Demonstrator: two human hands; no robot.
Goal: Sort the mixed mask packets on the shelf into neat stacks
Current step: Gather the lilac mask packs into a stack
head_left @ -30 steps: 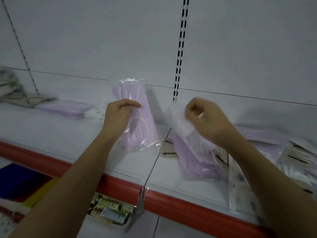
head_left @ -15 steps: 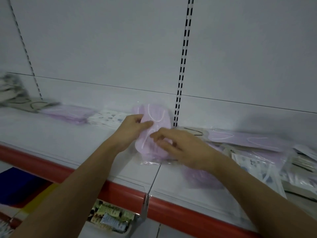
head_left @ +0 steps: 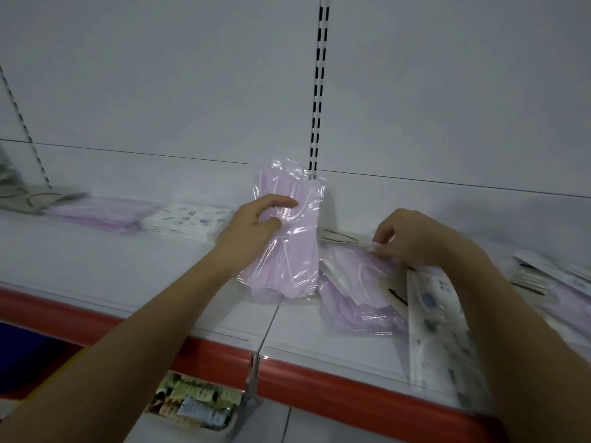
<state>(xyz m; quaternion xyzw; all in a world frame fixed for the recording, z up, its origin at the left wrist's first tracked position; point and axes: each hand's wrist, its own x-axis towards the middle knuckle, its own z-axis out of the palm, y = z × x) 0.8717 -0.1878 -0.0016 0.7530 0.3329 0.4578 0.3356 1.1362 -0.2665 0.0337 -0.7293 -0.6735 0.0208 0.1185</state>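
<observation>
From my feed, the left hand (head_left: pixel 256 225) grips a clear packet of lilac masks (head_left: pixel 287 231), thumb across its front and fingers curled behind, holding it upright with its lower edge resting on the white shelf (head_left: pixel 128 266) just left of the seam between the 2 shelf boards. The right hand (head_left: pixel 412 238) sits well apart from it, to the right, its fingertips (head_left: pixel 377 247) pinching the top edge of another plastic packet in the mixed pile (head_left: pixel 361 295) of lilac packets lying flat there (I cannot tell exactly which packet it has). A white printed packet (head_left: pixel 438 330) lies at the pile's right side, partly under the right forearm, reaching the shelf's front lip. Farther left along the shelf, a flat lilac stack (head_left: pixel 102 214) lies beside a white patterned stack (head_left: pixel 188 220), touching or nearly so. Below the red shelf edge (head_left: pixel 335 382), a tray of small colourful items (head_left: pixel 195 401) shows.
</observation>
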